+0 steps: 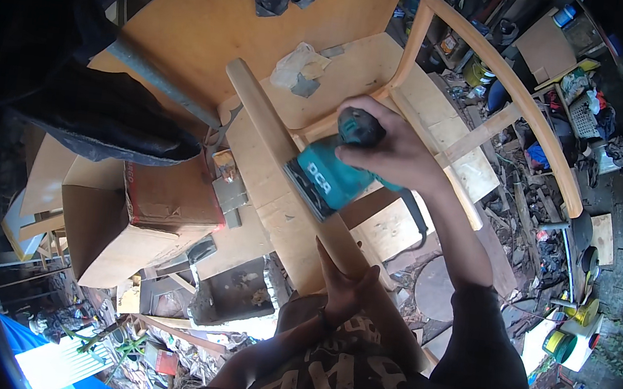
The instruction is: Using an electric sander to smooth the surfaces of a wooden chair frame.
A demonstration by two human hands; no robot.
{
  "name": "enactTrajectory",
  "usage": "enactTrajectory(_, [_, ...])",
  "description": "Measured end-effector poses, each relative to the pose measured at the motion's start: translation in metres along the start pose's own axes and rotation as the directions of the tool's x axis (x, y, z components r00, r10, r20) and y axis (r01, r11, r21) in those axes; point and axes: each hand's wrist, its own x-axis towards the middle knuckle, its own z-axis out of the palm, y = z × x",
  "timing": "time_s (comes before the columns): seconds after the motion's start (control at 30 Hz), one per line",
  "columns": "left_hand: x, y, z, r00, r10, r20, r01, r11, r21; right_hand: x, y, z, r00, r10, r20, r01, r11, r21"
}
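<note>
My right hand (402, 153) is wrapped over the dark top knob of a teal electric sander (332, 178). The sander's flat base rests against a long, pale wooden chair rail (263, 112), which runs from the upper left down toward my body. Nearer to me, my left hand (344, 289) grips the lower stretch of that rail, its thumb and fingers to either side. A curved wooden frame (515, 60) with a crosspiece arches up on the right. My palm hides part of the sander, and my torso covers the rail's near end.
Under the work lies a plywood surface (415, 233), with a crumpled plastic bag (293, 66) further back. An open cardboard box (173, 194) stands left, below dark hanging cloth (121, 115). A metal pipe (163, 78) slants nearby. Scraps and tubs (559, 344) clutter the right floor.
</note>
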Motion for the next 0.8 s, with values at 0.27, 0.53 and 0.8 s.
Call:
enactTrajectory(0.27, [0.005, 0.003, 0.003, 0.999, -0.010, 0.033, 0.005, 0.988, 0.153, 0.267, 0.033, 0.034, 1.000, -0.030, -0.007, 0.030, 0.999, -0.020])
enactTrajectory(0.53, [-0.003, 0.010, 0.002, 0.999, -0.042, 0.016, 0.041, 0.998, 0.040, 0.249, 0.021, 0.043, 0.995, 0.008, 0.104, -0.005, 0.999, -0.032])
enactTrajectory(0.8, [-0.005, 0.008, 0.000, 1.000, -0.007, 0.024, 0.007, 1.000, 0.017, -0.015, -0.006, 0.000, 0.989, 0.039, 0.139, -0.043, 0.999, 0.025])
